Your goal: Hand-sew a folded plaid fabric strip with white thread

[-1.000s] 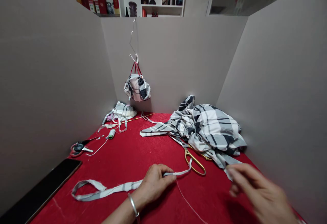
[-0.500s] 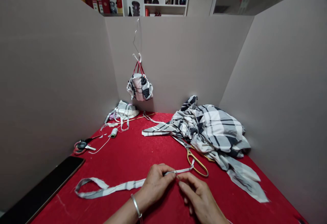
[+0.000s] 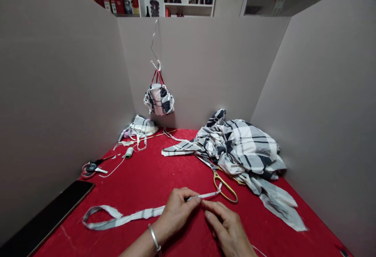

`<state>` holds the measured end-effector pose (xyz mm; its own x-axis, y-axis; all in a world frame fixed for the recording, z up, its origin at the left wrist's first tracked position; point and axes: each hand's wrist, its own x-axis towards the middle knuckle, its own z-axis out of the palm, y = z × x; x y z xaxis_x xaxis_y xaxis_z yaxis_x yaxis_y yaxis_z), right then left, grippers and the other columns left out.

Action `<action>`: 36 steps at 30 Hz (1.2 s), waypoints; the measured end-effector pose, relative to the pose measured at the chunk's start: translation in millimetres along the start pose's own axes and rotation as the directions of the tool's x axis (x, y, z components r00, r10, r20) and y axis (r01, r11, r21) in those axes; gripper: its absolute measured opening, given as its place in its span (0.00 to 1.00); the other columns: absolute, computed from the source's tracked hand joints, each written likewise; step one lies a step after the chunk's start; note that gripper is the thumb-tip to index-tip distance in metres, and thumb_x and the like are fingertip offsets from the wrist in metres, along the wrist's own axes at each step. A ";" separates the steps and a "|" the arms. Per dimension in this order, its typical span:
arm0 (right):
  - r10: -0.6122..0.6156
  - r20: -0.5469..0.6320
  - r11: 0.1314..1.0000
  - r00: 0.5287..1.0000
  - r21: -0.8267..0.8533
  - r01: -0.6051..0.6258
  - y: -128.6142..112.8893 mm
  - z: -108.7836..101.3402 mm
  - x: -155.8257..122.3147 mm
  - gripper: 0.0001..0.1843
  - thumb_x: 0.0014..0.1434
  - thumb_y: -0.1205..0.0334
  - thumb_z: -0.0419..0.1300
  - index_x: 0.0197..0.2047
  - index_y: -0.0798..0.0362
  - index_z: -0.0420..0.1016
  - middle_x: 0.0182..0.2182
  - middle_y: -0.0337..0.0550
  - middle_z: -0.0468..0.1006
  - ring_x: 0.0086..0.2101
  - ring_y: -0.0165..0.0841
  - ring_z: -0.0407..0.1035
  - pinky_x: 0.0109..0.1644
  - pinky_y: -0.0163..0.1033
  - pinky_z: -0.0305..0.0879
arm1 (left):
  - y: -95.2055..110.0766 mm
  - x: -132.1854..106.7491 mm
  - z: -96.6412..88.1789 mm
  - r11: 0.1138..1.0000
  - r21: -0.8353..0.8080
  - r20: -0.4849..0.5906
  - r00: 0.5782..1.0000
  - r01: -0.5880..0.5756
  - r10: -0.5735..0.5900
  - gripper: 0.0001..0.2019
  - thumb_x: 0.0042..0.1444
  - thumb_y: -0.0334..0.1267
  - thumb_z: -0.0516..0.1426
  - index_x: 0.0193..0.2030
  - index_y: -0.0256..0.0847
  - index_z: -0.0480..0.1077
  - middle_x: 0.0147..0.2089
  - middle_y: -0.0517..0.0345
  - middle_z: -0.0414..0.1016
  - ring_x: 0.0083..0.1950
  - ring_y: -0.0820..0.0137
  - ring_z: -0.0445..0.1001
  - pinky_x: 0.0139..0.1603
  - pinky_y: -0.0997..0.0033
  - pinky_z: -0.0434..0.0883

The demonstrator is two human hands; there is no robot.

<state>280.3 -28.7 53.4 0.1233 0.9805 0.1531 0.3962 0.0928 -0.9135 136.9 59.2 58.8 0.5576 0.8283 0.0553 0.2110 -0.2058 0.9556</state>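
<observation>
Grey-and-white plaid fabric strip (image 3: 126, 216) runs along the near edge of my red cloth-covered desk (image 3: 141, 186). My left hand (image 3: 178, 214) clamps it between finger and thumb, apparently to hold it steady. My right hand (image 3: 227, 227) has its fingertips (image 3: 207, 206) together just beside them; I cannot tell whether they grip the strip.

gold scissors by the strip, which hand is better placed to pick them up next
Right, probably. The right hand sits closest to the gold-handled scissors, just below their finger loops. The left hand is farther away and is gripping the plaid fabric strip.
</observation>
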 end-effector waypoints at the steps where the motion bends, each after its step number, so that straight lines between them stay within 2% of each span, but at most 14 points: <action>1: 0.000 -0.005 1.000 1.000 -0.002 0.000 0.8 0.4 0.2 0.18 0.59 0.54 0.52 0.47 0.51 0.75 0.39 0.49 0.77 0.39 0.39 0.70 0.43 0.39 0.67 | -0.2 -0.1 -0.1 1.000 0.008 -0.003 1.000 -0.007 0.007 0.11 0.52 0.38 0.54 0.32 0.36 0.77 0.31 0.56 0.76 0.34 0.69 0.70 0.35 0.75 0.63; 10: -0.002 -0.006 1.000 1.000 -0.007 0.002 2.0 2.5 0.9 0.17 0.59 0.55 0.52 0.47 0.50 0.76 0.34 0.47 0.77 0.37 0.40 0.71 0.43 0.41 0.67 | 1.1 -1.2 -0.2 0.997 0.072 -0.018 0.999 -0.035 0.036 0.11 0.53 0.37 0.53 0.31 0.37 0.77 0.30 0.56 0.75 0.34 0.69 0.70 0.36 0.74 0.62; 16: -0.029 0.022 0.997 0.999 -0.077 0.031 -0.3 -0.8 1.8 0.17 0.60 0.56 0.51 0.46 0.50 0.76 0.37 0.48 0.77 0.38 0.39 0.71 0.42 0.38 0.67 | 4.3 -1.5 0.8 0.997 0.075 -0.025 0.999 -0.019 0.021 0.11 0.53 0.36 0.53 0.30 0.36 0.77 0.29 0.55 0.74 0.34 0.69 0.69 0.36 0.74 0.62; 21: -0.049 0.027 0.997 0.998 -0.063 0.050 0.4 -1.1 1.4 0.16 0.60 0.58 0.51 0.47 0.50 0.75 0.40 0.48 0.77 0.41 0.38 0.70 0.45 0.37 0.65 | 4.1 -1.6 0.3 0.997 0.079 -0.020 0.999 -0.027 0.029 0.11 0.53 0.37 0.53 0.30 0.36 0.76 0.29 0.56 0.73 0.34 0.69 0.69 0.36 0.74 0.61; 29: -0.054 0.032 0.996 0.998 -0.066 0.056 0.2 -1.4 0.8 0.16 0.60 0.62 0.51 0.48 0.52 0.74 0.41 0.49 0.77 0.40 0.37 0.70 0.45 0.38 0.65 | 3.5 -3.0 0.7 0.989 0.134 -0.011 0.998 -0.062 0.064 0.11 0.55 0.35 0.52 0.30 0.37 0.76 0.29 0.56 0.73 0.34 0.69 0.69 0.36 0.74 0.61; 32: -0.055 0.032 0.995 0.998 -0.076 0.057 -1.2 -0.7 1.8 0.15 0.60 0.62 0.51 0.47 0.52 0.75 0.39 0.49 0.77 0.39 0.38 0.70 0.44 0.39 0.65 | 2.0 -4.3 1.6 0.959 0.255 -0.019 0.991 -0.121 0.130 0.11 0.56 0.34 0.51 0.30 0.37 0.75 0.28 0.56 0.71 0.32 0.70 0.68 0.34 0.75 0.60; 36: -0.071 0.008 0.995 0.997 -0.068 0.072 -2.5 0.8 1.4 0.15 0.60 0.62 0.51 0.46 0.53 0.75 0.38 0.49 0.77 0.39 0.38 0.70 0.44 0.39 0.65 | -0.2 -6.3 3.6 0.850 0.449 0.015 0.953 -0.277 0.302 0.12 0.58 0.32 0.49 0.32 0.36 0.74 0.27 0.54 0.68 0.30 0.71 0.65 0.32 0.74 0.59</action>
<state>278.8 -27.4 55.7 0.0879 0.9727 0.2148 0.4646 0.1507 -0.8726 136.2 52.1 57.2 0.6076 0.7192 0.3369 0.3853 -0.6379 0.6668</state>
